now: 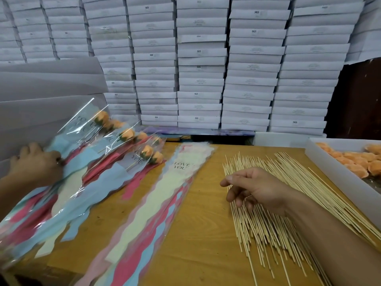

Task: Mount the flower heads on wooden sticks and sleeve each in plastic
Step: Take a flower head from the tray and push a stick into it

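Two bare forearms enter from the bottom corners, no sleeves visible on either. Left hand [36, 164]: no watch or bracelet seen, a small dark spot near the fingertips, too blurred to tell what it is. Right hand [255, 190]: short, unpainted nails, bare wrist, forearm bare up to the frame edge. No gloves, no markings on either arm.

hands: two are showing, a left hand [36, 162] and a right hand [254, 191].
sleeved orange flower heads on sticks [127, 134]: about seven are lying at left.
pale wooden sticks [266, 213]: too many to count.
loose orange flower heads in the white tray [358, 162]: roughly ten are showing.
empty pastel plastic sleeves [156, 205]: one stack is lying.
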